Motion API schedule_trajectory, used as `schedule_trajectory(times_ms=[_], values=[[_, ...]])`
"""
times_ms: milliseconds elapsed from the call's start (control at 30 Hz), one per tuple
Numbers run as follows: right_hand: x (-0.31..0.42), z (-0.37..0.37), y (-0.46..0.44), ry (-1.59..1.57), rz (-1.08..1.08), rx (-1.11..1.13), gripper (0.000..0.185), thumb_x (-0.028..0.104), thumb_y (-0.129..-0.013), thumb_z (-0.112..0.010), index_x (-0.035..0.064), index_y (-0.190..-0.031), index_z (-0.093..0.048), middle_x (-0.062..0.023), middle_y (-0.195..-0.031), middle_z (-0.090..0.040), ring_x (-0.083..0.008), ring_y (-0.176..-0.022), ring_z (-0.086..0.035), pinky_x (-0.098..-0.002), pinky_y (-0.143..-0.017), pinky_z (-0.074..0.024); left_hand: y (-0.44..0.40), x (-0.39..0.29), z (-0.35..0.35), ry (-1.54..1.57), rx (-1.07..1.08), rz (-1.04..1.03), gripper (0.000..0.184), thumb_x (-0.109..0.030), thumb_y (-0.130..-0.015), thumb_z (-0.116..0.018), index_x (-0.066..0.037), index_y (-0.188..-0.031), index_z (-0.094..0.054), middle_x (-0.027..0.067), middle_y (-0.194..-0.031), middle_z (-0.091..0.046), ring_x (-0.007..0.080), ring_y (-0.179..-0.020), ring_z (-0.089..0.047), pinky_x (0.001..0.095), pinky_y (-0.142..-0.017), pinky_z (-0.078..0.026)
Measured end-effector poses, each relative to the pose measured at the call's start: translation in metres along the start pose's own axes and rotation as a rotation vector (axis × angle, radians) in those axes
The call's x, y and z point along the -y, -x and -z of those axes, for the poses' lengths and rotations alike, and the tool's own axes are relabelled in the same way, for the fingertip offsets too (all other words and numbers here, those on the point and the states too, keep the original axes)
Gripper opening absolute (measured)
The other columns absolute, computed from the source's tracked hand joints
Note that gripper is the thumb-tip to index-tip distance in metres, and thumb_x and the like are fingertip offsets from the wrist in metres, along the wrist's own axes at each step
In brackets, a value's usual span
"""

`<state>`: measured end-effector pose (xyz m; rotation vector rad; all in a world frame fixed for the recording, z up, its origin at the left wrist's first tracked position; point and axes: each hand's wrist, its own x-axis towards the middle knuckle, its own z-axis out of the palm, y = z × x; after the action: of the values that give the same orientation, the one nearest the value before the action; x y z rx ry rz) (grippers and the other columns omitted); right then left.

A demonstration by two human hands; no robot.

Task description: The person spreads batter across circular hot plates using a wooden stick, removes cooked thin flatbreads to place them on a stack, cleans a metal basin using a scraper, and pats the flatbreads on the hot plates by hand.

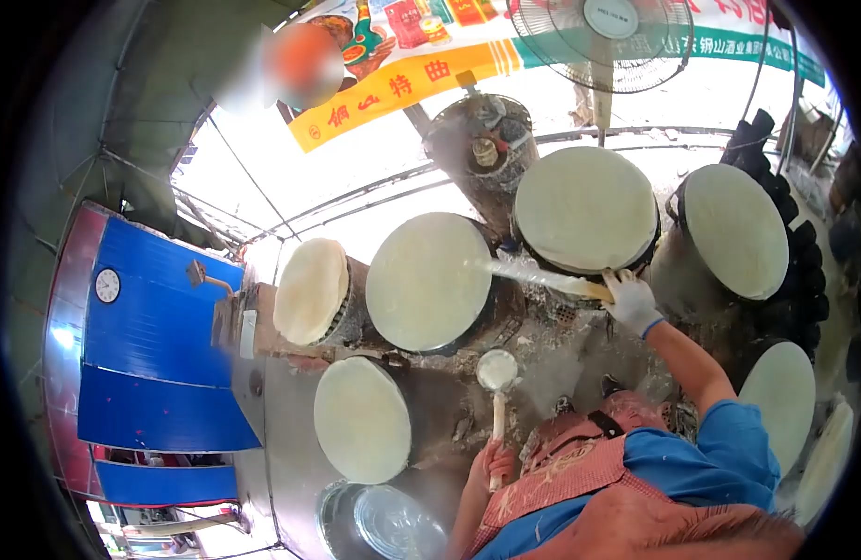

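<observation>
My gloved right hand (pixel 633 306) gripped the long blade (pixel 540 275); my left hand (pixel 497 461) was closed around the ladle (pixel 497 371).
Both tools seemed light and stiff, best held by their wooden handles (pixel 498 420). My right fingertips (pixel 610 275) were at the near edge of the pale round sheet (pixel 587 207), touching or not, I couldn't tell; it looked thin, soft and easily torn, safest taken by its edge.

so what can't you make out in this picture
All in the head view:
Scraper: far tip, blurred.
Right hand: palm's grip on the wooden handle, hidden by the back of the hand.
Pale disc: part hidden by the blue sleeve.
Clear tub: lower part, cut off by the bottom edge.
Fan: top, cut off by the upper edge.
Clock: exact time, too small.
</observation>
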<state>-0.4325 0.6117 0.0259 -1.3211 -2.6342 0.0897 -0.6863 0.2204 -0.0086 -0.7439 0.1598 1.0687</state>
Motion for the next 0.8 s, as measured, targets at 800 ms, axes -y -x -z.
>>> schedule_trajectory(times_ms=[800], values=[[-0.097, 0.146, -0.294, -0.021, 0.312, -0.077, 0.019, 0.021, -0.072, -0.060, 0.0037, -0.081, -0.061, -0.0199, -0.077, -0.063, -0.0370, -0.076, -0.062, -0.0460, -0.072, -0.0491, -0.073, 0.118, -0.127, -0.355, -0.820, -0.688, 0.038, -0.030, -0.096, -0.045, -0.009, -0.067, -0.035, -0.0015, -0.050, -0.032, 0.0091, -0.042, -0.032, 0.0216, -0.040, -0.030]])
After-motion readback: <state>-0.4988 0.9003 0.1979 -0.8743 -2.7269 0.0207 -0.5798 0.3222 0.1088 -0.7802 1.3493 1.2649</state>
